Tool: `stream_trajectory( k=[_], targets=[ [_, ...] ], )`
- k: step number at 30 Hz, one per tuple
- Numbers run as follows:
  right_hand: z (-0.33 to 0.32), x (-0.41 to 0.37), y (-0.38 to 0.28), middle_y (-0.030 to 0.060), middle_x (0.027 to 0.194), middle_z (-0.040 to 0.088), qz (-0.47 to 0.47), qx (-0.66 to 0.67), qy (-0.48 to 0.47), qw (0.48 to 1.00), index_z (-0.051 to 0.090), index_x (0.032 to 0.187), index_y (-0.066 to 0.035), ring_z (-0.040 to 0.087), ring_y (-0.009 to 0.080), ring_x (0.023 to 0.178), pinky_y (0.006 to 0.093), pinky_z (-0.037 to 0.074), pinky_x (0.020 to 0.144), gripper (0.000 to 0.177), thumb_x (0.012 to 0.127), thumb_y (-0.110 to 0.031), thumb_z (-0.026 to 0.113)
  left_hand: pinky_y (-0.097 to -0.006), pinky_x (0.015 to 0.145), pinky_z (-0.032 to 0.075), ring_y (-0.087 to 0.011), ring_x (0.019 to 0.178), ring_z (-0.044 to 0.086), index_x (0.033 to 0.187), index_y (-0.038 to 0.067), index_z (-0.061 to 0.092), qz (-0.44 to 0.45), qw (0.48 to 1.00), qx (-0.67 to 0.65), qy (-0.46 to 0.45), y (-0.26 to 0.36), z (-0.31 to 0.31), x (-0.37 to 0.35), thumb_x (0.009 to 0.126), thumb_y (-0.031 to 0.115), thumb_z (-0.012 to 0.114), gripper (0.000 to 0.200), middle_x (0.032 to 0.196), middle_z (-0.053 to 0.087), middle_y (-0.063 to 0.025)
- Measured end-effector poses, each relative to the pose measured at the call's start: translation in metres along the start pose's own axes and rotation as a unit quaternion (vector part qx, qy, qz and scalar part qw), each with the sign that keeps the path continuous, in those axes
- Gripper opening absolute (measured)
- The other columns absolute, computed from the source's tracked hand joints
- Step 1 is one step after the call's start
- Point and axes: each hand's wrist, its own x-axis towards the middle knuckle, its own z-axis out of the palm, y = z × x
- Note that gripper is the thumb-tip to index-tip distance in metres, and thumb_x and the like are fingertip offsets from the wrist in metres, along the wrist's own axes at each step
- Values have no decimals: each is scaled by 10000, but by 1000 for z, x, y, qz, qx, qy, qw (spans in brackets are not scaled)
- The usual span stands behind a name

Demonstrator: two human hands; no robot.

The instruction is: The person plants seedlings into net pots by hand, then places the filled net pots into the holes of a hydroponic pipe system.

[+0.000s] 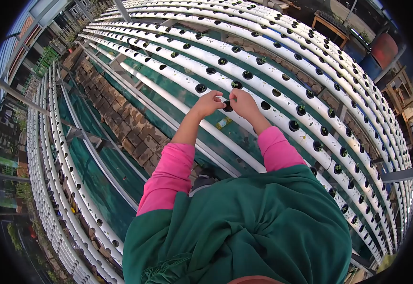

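Note:
My left hand (208,103) and my right hand (244,102) meet over a white grow pipe (182,81) with round holes. The fingers of both are curled into pinches, close together; whatever is between them is too small or hidden to make out. Right beneath the fingertips is a dark pot (227,107) in a hole, partly covered by the hands. Left of my left hand a black net pot (200,88) sits in the same pipe. Beyond my right hand, a net pot with a green seedling (236,85) stands in the neighbouring pipe.
Many parallel white pipes with seedlings in black pots run to the right and away. More pipes (69,163) stand at the left, past a brick path (126,118) and green ground sheeting (90,180). A yellow packet (223,123) lies below the near pipe. Metal posts (121,10) support the structure.

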Motion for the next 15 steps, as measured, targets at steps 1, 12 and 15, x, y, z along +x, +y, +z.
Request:
stream_trajectory(
  k=[1,12,15],
  targets=[
    [-4,-2,2,161,856,632,15,3,-3,1000,590,839,-61,611,362,812,448,480,694,76,772,-95,595,-285,801,468,-168,908,585,1244,31,553,-6,1000,-19,-2,2,2,0,741,159,753,556,1039,602,-82],
    [-31,-26,43,166,858,640,46,-37,56,997,594,841,-53,613,360,844,435,486,735,72,781,-92,584,-334,798,508,-237,965,620,1239,40,554,40,998,52,-1,4,22,24,719,180,757,576,1060,619,-121],
    [-28,-34,48,173,881,643,79,-34,35,996,606,868,-54,620,354,867,425,491,746,96,782,-91,587,-338,884,477,-257,1030,595,1271,46,528,34,987,159,-3,-5,27,30,703,147,761,622,1145,595,-139]
  ],
)
